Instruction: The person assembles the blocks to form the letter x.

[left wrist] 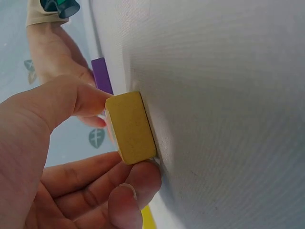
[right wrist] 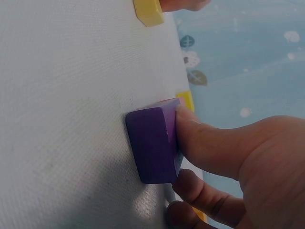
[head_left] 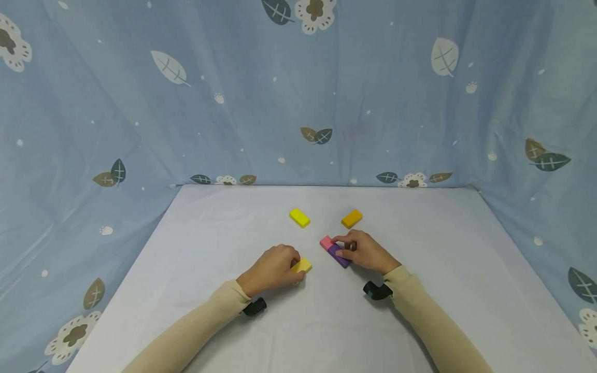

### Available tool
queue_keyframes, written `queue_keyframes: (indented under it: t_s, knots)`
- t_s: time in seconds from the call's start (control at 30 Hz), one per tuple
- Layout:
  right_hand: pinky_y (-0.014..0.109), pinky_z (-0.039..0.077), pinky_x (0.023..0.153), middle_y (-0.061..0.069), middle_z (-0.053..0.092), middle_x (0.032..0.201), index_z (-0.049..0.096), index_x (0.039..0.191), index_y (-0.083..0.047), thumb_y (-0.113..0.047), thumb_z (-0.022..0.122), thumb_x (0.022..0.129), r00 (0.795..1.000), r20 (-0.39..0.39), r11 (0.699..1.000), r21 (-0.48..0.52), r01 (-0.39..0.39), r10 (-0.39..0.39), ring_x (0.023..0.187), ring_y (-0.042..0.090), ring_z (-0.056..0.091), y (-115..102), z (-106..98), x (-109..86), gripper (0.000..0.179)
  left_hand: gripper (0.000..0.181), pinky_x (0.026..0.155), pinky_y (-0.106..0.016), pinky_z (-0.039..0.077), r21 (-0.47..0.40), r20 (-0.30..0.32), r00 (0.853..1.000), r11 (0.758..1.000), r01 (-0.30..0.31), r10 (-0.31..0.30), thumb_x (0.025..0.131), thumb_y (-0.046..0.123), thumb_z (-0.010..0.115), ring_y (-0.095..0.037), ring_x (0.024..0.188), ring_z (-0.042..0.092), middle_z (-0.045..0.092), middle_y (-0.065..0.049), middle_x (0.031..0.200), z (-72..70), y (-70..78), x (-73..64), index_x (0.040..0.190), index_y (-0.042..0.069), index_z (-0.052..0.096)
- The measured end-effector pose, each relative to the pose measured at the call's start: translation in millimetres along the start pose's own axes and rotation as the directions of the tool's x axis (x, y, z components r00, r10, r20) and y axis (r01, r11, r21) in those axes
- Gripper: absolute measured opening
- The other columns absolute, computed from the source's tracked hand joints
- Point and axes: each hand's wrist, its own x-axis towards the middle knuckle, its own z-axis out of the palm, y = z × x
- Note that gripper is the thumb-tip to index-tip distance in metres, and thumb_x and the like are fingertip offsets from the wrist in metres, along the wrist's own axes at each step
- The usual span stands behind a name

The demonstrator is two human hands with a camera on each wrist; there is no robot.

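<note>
My left hand (head_left: 275, 267) pinches a pale yellow block (head_left: 302, 266) between thumb and fingers, low over the white cloth. In the left wrist view, the end face of this yellow block (left wrist: 131, 128) faces the camera. My right hand (head_left: 366, 251) holds a purple block (head_left: 339, 256), with the thumb on it and the fingers at its far side. A pink block (head_left: 327, 242) lies end to end with the purple one, close to my right index fingertip. The right wrist view shows the purple block's end (right wrist: 151, 145) on the cloth; the pink block is mostly hidden there.
Farther back lie a bright yellow block (head_left: 299, 217) and, to its right, an orange block (head_left: 352, 218). A white cloth (head_left: 224, 223) covers the table. Blue patterned curtain (head_left: 261, 103) stands behind and along both sides.
</note>
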Motion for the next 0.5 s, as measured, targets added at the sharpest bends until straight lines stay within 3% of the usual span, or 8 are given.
queue_keyframes:
  t_s: [0.5]
  knots:
    - [0.023, 0.042, 0.062, 0.004, 0.057, 0.086, 0.072, 0.131, -0.010, -0.014, 0.075, 0.095, 1.000, -0.003, 1.000, -0.009, -0.002, 0.002, 0.079, 0.018, 0.049, -1.8, 0.6, -0.6, 0.036, 0.033, 0.049, -0.020, 0.022, 0.018, 0.010, 1.000, 1.000, -0.010, 0.010, 0.083, 0.026, 0.077, -0.002, 0.052, 0.030, 0.034, 0.008, 0.064, -0.6, -4.6, 8.1, 0.062, 0.015, 0.055]
